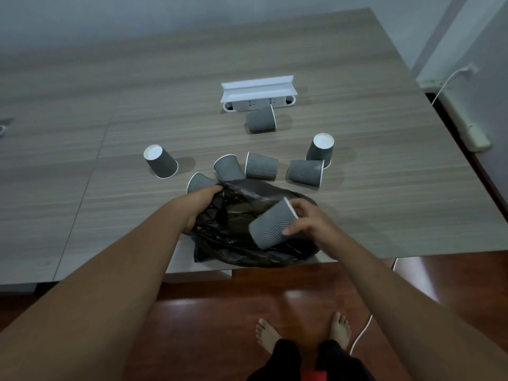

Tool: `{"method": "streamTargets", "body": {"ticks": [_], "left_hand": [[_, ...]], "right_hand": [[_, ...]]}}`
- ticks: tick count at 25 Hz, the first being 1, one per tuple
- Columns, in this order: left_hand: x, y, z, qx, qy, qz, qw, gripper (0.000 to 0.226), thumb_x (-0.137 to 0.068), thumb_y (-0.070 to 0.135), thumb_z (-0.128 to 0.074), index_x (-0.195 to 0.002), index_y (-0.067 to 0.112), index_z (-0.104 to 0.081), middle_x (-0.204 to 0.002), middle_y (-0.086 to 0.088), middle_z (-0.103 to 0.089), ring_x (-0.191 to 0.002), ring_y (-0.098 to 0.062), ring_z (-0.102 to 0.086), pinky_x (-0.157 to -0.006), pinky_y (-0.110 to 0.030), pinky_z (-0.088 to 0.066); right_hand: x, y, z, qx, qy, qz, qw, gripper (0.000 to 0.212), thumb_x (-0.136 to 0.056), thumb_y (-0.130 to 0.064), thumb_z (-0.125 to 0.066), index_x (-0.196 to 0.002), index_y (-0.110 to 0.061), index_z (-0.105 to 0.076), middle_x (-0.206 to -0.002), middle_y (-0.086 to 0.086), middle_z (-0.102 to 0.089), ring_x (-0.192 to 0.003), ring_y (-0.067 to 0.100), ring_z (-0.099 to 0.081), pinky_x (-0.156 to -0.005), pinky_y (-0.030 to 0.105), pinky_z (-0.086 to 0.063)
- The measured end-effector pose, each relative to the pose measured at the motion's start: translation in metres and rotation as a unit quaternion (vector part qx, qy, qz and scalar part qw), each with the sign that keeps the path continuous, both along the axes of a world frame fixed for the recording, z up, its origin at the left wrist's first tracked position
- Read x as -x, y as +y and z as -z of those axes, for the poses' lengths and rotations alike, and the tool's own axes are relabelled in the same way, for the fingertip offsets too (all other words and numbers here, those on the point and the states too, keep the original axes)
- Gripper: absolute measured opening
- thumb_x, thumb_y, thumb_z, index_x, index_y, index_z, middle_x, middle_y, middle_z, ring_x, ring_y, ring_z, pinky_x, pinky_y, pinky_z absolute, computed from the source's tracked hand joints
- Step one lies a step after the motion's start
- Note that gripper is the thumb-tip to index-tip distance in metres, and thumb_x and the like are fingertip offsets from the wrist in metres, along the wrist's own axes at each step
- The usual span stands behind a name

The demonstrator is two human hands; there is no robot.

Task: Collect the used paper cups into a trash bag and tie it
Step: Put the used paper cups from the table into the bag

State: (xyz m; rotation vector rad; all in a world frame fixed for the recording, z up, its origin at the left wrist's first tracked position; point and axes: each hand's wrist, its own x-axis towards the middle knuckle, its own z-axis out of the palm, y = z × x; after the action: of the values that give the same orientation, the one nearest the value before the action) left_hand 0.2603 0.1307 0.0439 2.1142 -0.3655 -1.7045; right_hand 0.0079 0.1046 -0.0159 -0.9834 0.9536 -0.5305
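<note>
Eight grey ribbed paper cups show in all. Seven sit on the wood-grain desk (357, 78): two stand upside down, one left of centre (160, 161) and one at the right (320, 149); five lie on their sides, one (260, 120) just below the white socket box (258, 94) in the upper middle, and four in a row across the centre, the leftmost (199, 182) partly behind the left hand (202, 206). The eighth cup (272, 224) is tilted over the mouth of the one black trash bag (239, 243), which lies crumpled at the desk's near edge in the lower middle. The right hand (310, 220) has its grip pinching this cup at the rim. The left hand's grip is closed on the bag's upper edge. A white cable (360, 336) runs over the red floor near two bare feet.
</note>
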Motion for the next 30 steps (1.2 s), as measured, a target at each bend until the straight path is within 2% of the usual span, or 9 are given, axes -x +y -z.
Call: {"method": "streamTargets", "body": {"ticks": [5, 9, 14, 20, 22, 24, 25, 27, 30], "left_hand": [[-0.003, 0.006, -0.004, -0.004, 0.038, 0.002, 0.999, 0.047, -0.094, 0.054, -0.050, -0.080, 0.013, -0.070, -0.069, -0.010, -0.074, -0.058, -0.024, -0.070, -0.064, -0.030, -0.058], [-0.013, 0.019, -0.008, 0.005, 0.065, -0.003, 0.998, 0.052, -0.098, 0.050, -0.045, -0.084, 0.008, -0.072, -0.072, -0.012, -0.075, -0.055, -0.023, -0.072, -0.046, -0.028, -0.057], [-0.027, 0.014, -0.006, 0.049, 0.081, -0.033, 0.995, 0.044, -0.097, 0.041, -0.047, -0.081, 0.008, -0.071, -0.071, -0.012, -0.074, -0.062, -0.025, -0.071, -0.067, -0.032, -0.060], [0.004, -0.011, 0.003, 0.109, 0.073, 0.000, 0.991, 0.027, -0.095, 0.029, -0.055, -0.088, 0.008, -0.070, -0.072, -0.009, -0.076, -0.061, -0.020, -0.072, -0.072, -0.030, -0.058], [0.009, -0.019, 0.008, 0.102, 0.062, -0.011, 0.993, 0.027, -0.096, 0.030, -0.055, -0.089, 0.008, -0.070, -0.070, -0.010, -0.076, -0.057, -0.020, -0.072, -0.062, -0.030, -0.060], [0.008, -0.022, 0.013, 0.095, 0.060, -0.019, 0.994, 0.029, -0.097, 0.030, -0.053, -0.086, 0.009, -0.069, -0.065, -0.009, -0.074, -0.053, -0.020, -0.071, -0.057, -0.028, -0.058], [0.006, -0.022, 0.016, 0.092, 0.056, -0.022, 0.994, 0.029, -0.098, 0.030, -0.052, -0.085, 0.010, -0.068, -0.064, -0.008, -0.074, -0.052, -0.020, -0.070, -0.059, -0.027, -0.056], [0.001, -0.023, 0.022, 0.088, 0.041, -0.030, 0.995, 0.029, -0.097, 0.030, -0.053, -0.084, 0.010, -0.069, -0.065, -0.008, -0.074, -0.053, -0.021, -0.070, -0.064, -0.028, -0.054], [-0.001, -0.025, 0.024, 0.086, 0.035, -0.054, 0.994, 0.026, -0.094, 0.032, -0.058, -0.092, 0.010, -0.071, -0.077, -0.012, -0.075, -0.067, -0.025, -0.070, -0.074, -0.035, -0.055]], "right_hand": [[-0.058, 0.007, 0.049, -0.137, 0.003, 0.038, 0.990, 0.080, -0.038, -0.006, -0.070, -0.117, -0.001, -0.054, -0.110, 0.020, -0.066, -0.100, 0.033, -0.064, -0.086, 0.041, -0.055], [-0.070, -0.002, 0.058, -0.047, 0.152, -0.030, 0.987, 0.096, -0.058, -0.029, -0.086, -0.138, -0.016, -0.034, -0.125, 0.004, -0.057, -0.112, 0.026, -0.058, -0.096, 0.039, -0.049], [-0.029, -0.014, 0.067, 0.087, 0.408, -0.128, 0.900, 0.105, -0.059, -0.072, -0.072, -0.145, -0.030, -0.032, -0.149, 0.009, -0.042, -0.135, 0.038, -0.038, -0.111, 0.050, -0.033], [-0.001, -0.029, 0.048, 0.109, 0.484, -0.140, 0.857, 0.104, -0.060, -0.094, -0.047, -0.148, -0.043, -0.028, -0.160, 0.014, -0.013, -0.146, 0.042, -0.009, -0.116, 0.053, -0.014], [0.000, -0.032, 0.043, 0.128, 0.488, -0.156, 0.849, 0.103, -0.062, -0.098, -0.033, -0.144, -0.035, -0.042, -0.154, 0.016, -0.033, -0.142, 0.039, -0.028, -0.111, 0.052, -0.028], [0.002, -0.036, 0.032, 0.231, 0.471, -0.034, 0.851, 0.075, -0.079, -0.082, -0.037, -0.107, -0.020, -0.069, -0.112, 0.014, -0.068, -0.108, 0.034, -0.061, -0.086, 0.039, -0.048], [0.004, -0.045, 0.024, 0.299, 0.468, 0.069, 0.829, 0.054, -0.087, -0.064, -0.046, -0.092, -0.015, -0.070, -0.093, 0.011, -0.071, -0.093, 0.033, -0.064, -0.074, 0.036, -0.049], [0.009, -0.072, 0.015, 0.406, 0.476, 0.164, 0.763, 0.027, -0.085, -0.033, -0.053, -0.096, -0.013, -0.069, -0.094, 0.011, -0.068, -0.094, 0.033, -0.060, -0.074, 0.038, -0.048], [0.010, -0.119, 0.021, 0.442, 0.547, -0.036, 0.710, 0.043, -0.083, -0.028, -0.055, -0.124, -0.015, -0.060, -0.121, 0.009, -0.058, -0.115, 0.033, -0.048, -0.091, 0.043, -0.041]]}}
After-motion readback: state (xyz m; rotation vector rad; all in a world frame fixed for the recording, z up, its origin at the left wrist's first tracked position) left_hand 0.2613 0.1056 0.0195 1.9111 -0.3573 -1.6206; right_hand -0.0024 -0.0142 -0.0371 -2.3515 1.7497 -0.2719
